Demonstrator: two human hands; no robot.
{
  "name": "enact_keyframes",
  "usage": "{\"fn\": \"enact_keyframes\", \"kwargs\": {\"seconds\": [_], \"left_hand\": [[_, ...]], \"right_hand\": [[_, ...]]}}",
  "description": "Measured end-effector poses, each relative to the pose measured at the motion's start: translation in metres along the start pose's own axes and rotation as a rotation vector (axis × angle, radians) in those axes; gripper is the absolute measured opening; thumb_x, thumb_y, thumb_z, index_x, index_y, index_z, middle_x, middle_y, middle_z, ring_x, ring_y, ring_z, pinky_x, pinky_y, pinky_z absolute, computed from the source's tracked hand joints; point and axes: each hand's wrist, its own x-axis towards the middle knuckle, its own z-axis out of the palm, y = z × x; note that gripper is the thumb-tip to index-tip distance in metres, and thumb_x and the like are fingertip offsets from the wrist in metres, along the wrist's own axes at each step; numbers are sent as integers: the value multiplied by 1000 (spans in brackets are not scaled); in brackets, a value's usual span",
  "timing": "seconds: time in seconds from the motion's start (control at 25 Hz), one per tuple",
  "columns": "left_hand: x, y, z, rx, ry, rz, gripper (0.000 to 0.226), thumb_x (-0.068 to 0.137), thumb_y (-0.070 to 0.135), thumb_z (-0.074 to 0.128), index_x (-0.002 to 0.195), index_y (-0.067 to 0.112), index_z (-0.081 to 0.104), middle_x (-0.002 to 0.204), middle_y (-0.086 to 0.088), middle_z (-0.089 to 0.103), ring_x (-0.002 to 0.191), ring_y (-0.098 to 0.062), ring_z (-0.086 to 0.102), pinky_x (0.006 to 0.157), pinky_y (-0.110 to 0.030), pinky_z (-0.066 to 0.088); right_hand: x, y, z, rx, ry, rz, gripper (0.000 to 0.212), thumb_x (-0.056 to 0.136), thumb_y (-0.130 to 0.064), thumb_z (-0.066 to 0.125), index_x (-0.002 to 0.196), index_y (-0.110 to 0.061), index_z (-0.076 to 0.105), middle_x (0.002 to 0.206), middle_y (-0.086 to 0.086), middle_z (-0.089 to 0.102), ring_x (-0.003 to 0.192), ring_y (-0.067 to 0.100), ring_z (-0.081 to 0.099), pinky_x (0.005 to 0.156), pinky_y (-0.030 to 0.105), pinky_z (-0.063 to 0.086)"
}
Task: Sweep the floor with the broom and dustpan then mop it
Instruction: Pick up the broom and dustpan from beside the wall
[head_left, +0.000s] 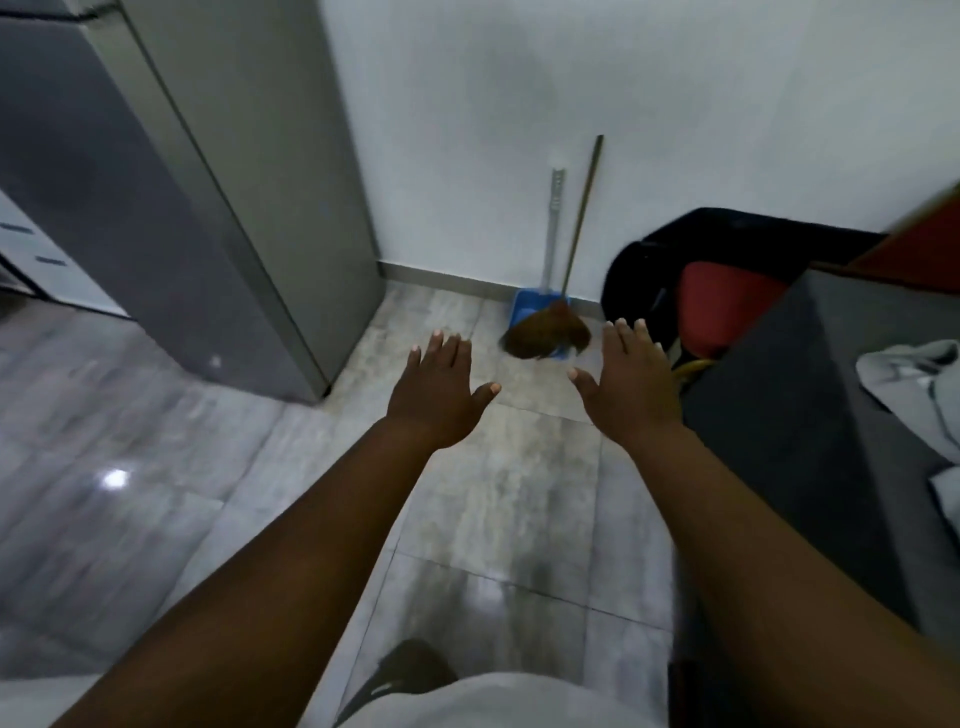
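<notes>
A broom (546, 336) with brown bristles and a thin wooden stick leans against the white wall ahead. Its bristles rest in a blue dustpan (524, 307) whose long grey handle stands upright against the same wall. Both of my arms reach forward over the grey tiled floor (498, 493). My left hand (441, 392) is palm down with fingers spread, holding nothing, short of the broom and to its left. My right hand (631, 384) is also spread and empty, just right of the bristles. No mop is visible.
A tall grey fridge (208, 208) stands at the left. On the right is a dark table (810, 415) with light cloth (914, 384) on it, and behind it a red chair (722, 306) draped with a black garment. My foot (410, 670) shows at the bottom.
</notes>
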Motion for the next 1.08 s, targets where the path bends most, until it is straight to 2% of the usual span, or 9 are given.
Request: {"fn": "enact_keyframes", "kwargs": {"seconds": [0.24,0.6,0.8,1.08], "left_hand": [[134,6,-11,-12,-7,111,78,99,60,26,157,11,8,165,-7,6,152,-24,-3,123,-43,4],[326,-20,-53,-21,-29,214,78,100,57,26,157,9,6,165,-9,3,152,-24,-5,124,-42,3],[428,-18,-57,-31,-51,207,77,100,57,29,157,10,9,165,-8,5,152,-24,-4,124,-43,4],[577,5,-46,0,-84,142,79,100,58,28,157,9,6,165,-9,2,152,-25,-4,124,-43,4]], "right_hand": [[90,35,14,-9,-4,108,77,93,-52,48,151,-7,23,159,13,23,149,30,11,120,45,14],[272,29,20,21,3,171,77,96,-51,43,154,-8,18,162,10,16,150,26,5,121,43,12],[361,47,38,28,-22,200,78,95,-52,44,153,-7,18,161,10,18,150,25,7,120,43,15],[507,102,68,40,-90,170,78,95,-50,45,153,-6,18,161,12,18,150,27,6,121,42,12]]}}
